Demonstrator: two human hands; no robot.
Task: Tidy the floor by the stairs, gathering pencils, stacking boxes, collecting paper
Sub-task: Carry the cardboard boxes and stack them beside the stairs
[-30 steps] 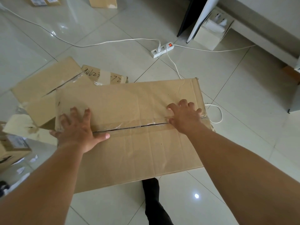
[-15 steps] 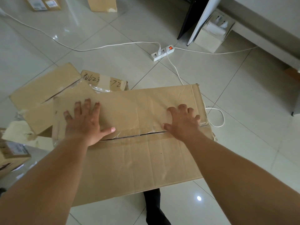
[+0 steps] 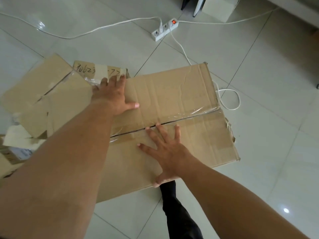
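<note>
Head view. The big box (image 3: 181, 94) lies on the tiled floor (image 3: 259, 66) in mid-frame, with a taped seam (image 3: 189, 118) running across its top. Its left end sits over or against the left box (image 3: 39, 99); I cannot tell which of the 2.

The step looks like squaring the big box against the left box to build a stack. To do it well, I judge the pressure should fall on the flaps either side of the seam, not on it. The tape looks split, and the flaps may cave. Both palms should push together so the box slides straight rather than swivels. A white cable (image 3: 231, 100) loops just beside the right end, so any slide is best made leftward, away from it.

The left hand (image 3: 114, 97) lies flat on the far flap, fingers straight and close together. Its tips reach the far edge by the handwritten label (image 3: 96, 70), and the thumb points right. The right hand (image 3: 166, 150) lies flat on the near flap, fingers spread wide with the tips at the seam and the thumb at the near edge. Neither hand grips anything. Both arms stretch well forward.
</note>
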